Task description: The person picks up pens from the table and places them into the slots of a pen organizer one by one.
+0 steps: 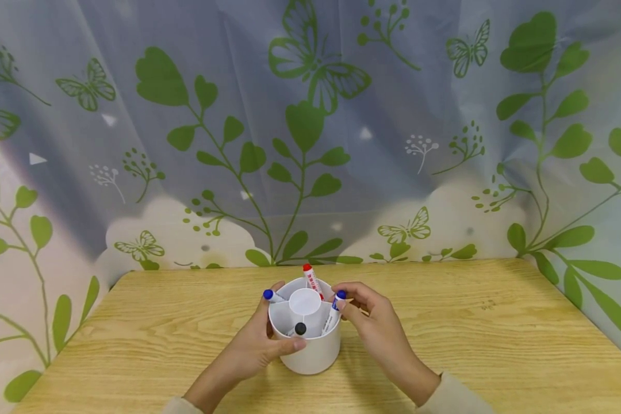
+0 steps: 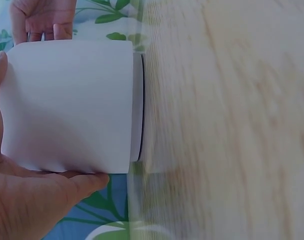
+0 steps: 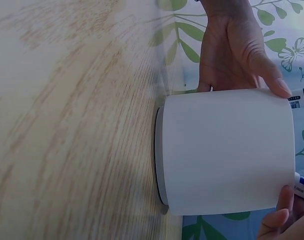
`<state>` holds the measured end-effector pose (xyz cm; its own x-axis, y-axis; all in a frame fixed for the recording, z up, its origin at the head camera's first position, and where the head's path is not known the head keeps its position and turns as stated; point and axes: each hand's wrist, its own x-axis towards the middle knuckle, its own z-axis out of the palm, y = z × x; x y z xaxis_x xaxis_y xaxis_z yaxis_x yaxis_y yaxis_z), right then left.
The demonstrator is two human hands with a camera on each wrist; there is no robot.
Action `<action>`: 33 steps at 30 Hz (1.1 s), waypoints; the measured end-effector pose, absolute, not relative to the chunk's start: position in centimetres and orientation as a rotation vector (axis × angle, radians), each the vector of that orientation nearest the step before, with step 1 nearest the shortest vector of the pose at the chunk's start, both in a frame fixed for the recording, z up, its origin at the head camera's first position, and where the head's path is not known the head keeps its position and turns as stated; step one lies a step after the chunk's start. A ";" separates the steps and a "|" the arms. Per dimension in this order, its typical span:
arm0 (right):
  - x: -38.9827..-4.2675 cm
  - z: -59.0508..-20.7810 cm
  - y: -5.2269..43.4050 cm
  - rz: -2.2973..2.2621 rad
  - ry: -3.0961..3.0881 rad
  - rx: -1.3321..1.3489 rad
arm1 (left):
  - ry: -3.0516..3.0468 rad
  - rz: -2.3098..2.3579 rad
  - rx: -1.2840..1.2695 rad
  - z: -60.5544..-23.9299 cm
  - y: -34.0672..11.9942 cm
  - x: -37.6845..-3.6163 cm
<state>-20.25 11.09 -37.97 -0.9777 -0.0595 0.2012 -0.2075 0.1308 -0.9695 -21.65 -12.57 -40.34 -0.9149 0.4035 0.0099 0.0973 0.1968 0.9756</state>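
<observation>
A white round pen holder (image 1: 310,356) with several compartments around a central cup stands on the wooden table. My left hand (image 1: 256,345) grips its left side, thumb over the near rim, fingers round the wall in the left wrist view. My right hand (image 1: 375,322) pinches the blue-capped marker (image 1: 333,313) near its cap; its lower end is inside the right compartment. A red-capped marker (image 1: 313,280) leans in the back compartment, another blue-capped marker (image 1: 273,296) in the left one. A black-capped marker (image 1: 300,329) stands in the front compartment, next to my left thumb.
The wooden table (image 1: 160,322) reaches back to a curtain (image 1: 227,144) printed with green leaves and butterflies. The curtain also hangs along both sides of the table.
</observation>
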 end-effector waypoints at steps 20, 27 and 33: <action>-19.8 -37.8 11.9 1.849 -2.419 0.257 | 2.237 1.788 0.538 -40.5 -13.1 -21.6; -19.4 -37.7 13.3 1.841 -2.421 0.259 | 2.221 1.790 0.519 -40.6 -13.1 -21.6; -19.0 -37.7 15.4 1.850 -2.435 0.227 | 2.319 1.678 0.514 -40.7 -14.0 -21.5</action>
